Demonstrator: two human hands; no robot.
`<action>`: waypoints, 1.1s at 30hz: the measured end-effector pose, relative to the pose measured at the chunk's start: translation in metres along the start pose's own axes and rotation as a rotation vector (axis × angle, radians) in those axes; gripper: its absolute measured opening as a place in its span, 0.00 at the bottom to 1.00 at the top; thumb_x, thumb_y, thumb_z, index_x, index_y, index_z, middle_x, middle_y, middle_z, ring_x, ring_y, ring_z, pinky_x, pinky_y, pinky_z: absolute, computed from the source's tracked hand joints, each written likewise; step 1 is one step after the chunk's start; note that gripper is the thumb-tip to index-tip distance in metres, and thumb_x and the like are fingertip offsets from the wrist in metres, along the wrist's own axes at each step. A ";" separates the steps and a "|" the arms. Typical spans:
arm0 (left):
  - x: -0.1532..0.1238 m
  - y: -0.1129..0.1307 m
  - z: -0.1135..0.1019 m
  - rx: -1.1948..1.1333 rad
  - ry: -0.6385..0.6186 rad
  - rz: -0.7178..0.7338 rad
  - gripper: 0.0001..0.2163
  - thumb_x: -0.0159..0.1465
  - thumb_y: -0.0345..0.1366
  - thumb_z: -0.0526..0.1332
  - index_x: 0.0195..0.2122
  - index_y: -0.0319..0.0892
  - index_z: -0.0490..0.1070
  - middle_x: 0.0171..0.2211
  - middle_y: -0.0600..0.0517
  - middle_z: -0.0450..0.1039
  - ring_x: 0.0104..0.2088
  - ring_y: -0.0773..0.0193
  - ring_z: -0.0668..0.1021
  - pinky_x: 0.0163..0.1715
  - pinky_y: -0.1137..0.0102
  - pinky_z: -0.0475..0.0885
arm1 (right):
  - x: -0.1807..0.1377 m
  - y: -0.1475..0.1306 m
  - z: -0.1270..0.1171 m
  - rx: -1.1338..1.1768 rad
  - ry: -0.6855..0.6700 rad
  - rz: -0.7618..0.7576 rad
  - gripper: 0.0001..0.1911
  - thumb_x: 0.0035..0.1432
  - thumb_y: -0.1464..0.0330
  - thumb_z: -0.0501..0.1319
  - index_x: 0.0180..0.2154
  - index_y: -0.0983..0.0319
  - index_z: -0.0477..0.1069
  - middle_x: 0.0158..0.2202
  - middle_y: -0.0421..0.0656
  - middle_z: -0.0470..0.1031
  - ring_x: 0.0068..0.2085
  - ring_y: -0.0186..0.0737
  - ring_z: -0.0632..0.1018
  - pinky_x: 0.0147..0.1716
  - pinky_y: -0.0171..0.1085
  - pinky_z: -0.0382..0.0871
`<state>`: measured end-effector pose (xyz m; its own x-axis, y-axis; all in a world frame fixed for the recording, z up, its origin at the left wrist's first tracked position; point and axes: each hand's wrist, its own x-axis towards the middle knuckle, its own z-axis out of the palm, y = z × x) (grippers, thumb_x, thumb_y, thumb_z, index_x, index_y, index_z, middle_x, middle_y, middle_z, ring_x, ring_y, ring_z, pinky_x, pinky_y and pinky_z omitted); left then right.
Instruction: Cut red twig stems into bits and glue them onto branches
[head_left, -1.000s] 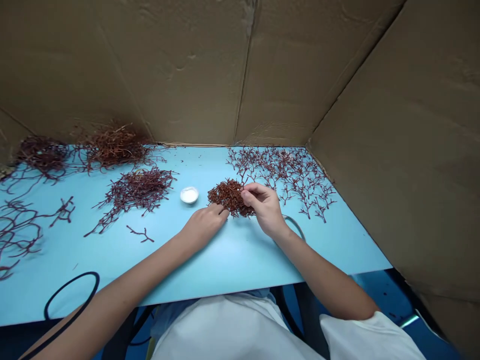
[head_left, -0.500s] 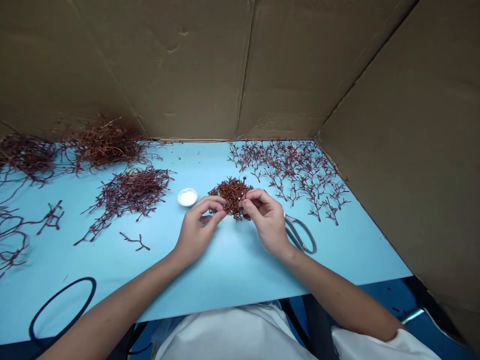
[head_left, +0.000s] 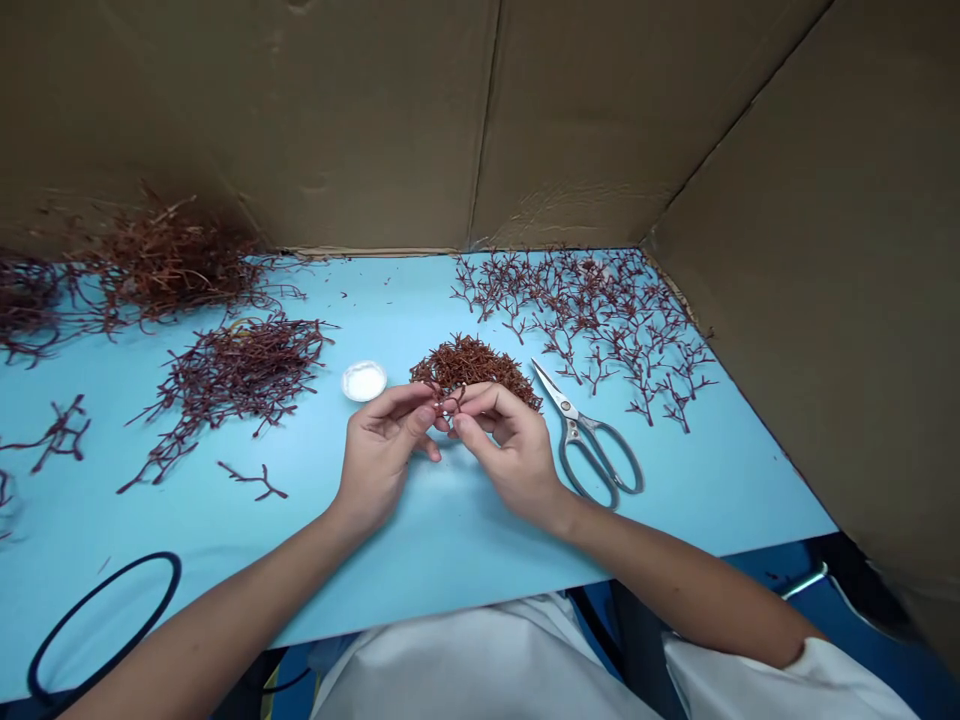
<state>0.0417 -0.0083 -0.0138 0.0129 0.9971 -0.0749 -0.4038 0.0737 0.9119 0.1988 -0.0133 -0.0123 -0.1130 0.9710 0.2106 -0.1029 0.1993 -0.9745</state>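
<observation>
Both hands are together over the pale blue tabletop [head_left: 450, 525], the left hand [head_left: 382, 455] and right hand [head_left: 506, 450] meeting at the fingertips and pinching a small dark red branched twig [head_left: 448, 402] up off the surface, a hold that seems to leave it free to be turned and looked over. Right behind them sits a compact heap of fine red-brown twig pieces [head_left: 472, 362], close enough to reach without stretching. Just right of the hands, steel scissors with grey looped handles [head_left: 574, 430] lie tips toward the heap, handles near the right hand, apparently put down for easy pickup. A small round white dish [head_left: 364, 381] waits just left of the heap, beside a loose tangle of dark red twigs [head_left: 232, 375], while spread-out branched red twigs [head_left: 585, 320] fan across the far right, and brown cardboard walls [head_left: 300, 120] box the tabletop in, likely to keep pieces from scattering
</observation>
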 end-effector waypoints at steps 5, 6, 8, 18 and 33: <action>-0.001 0.000 -0.001 -0.003 -0.002 0.022 0.15 0.55 0.44 0.80 0.38 0.42 0.83 0.33 0.49 0.83 0.28 0.63 0.83 0.19 0.76 0.76 | 0.001 -0.003 0.000 0.028 -0.007 0.002 0.08 0.65 0.61 0.68 0.36 0.56 0.73 0.43 0.44 0.79 0.44 0.40 0.82 0.45 0.42 0.84; -0.001 -0.001 -0.002 -0.002 -0.002 0.026 0.14 0.55 0.44 0.80 0.38 0.43 0.83 0.32 0.49 0.83 0.28 0.63 0.83 0.20 0.76 0.76 | 0.001 -0.003 0.000 0.031 -0.007 -0.001 0.08 0.65 0.61 0.68 0.35 0.56 0.73 0.43 0.44 0.79 0.44 0.39 0.82 0.45 0.42 0.84; -0.001 -0.001 -0.002 0.012 0.002 0.036 0.14 0.56 0.44 0.80 0.38 0.43 0.83 0.32 0.49 0.84 0.28 0.63 0.83 0.21 0.76 0.76 | 0.001 -0.004 0.000 0.029 -0.007 -0.006 0.08 0.65 0.61 0.68 0.35 0.56 0.73 0.42 0.43 0.79 0.44 0.39 0.82 0.44 0.42 0.84; -0.001 -0.003 -0.003 0.064 0.002 0.083 0.13 0.56 0.43 0.80 0.37 0.44 0.83 0.32 0.49 0.85 0.30 0.61 0.85 0.21 0.75 0.77 | 0.002 -0.001 -0.001 0.033 -0.014 0.001 0.07 0.65 0.64 0.68 0.35 0.58 0.73 0.42 0.43 0.79 0.44 0.37 0.82 0.42 0.38 0.84; -0.002 0.003 -0.002 0.355 0.094 0.401 0.05 0.56 0.33 0.78 0.33 0.43 0.85 0.30 0.52 0.86 0.27 0.64 0.85 0.27 0.72 0.84 | 0.002 -0.001 -0.003 -0.059 -0.014 -0.083 0.04 0.64 0.70 0.66 0.35 0.58 0.73 0.41 0.43 0.80 0.46 0.36 0.83 0.44 0.36 0.83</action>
<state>0.0385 -0.0098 -0.0122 -0.1670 0.9436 0.2858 -0.0264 -0.2940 0.9554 0.2014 -0.0113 -0.0111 -0.1201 0.9490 0.2914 -0.0544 0.2868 -0.9564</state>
